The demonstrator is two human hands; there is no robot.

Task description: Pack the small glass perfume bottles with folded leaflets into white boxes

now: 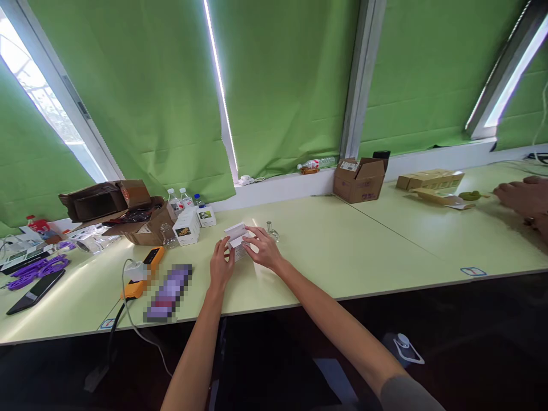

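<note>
A small white cardboard box [236,230] is held over the table between my two hands, its top flap raised. My left hand [221,266] grips the left side of the box, thumb and fingers closed on it. From the right, my right hand [264,249] has its fingers closed at the flap and upper edge. What lies inside the box cannot be made out. Just beyond my right hand stands a small clear glass piece [271,230] with a narrow neck, partly hidden by the fingers.
White printed boxes [187,228], bottles and an opened brown carton [149,225] stand at the back left. Nearer are an orange power strip [148,273] with a cable and a phone [169,294]. Another carton [358,180] stands behind; a person's hands [524,197] are far right.
</note>
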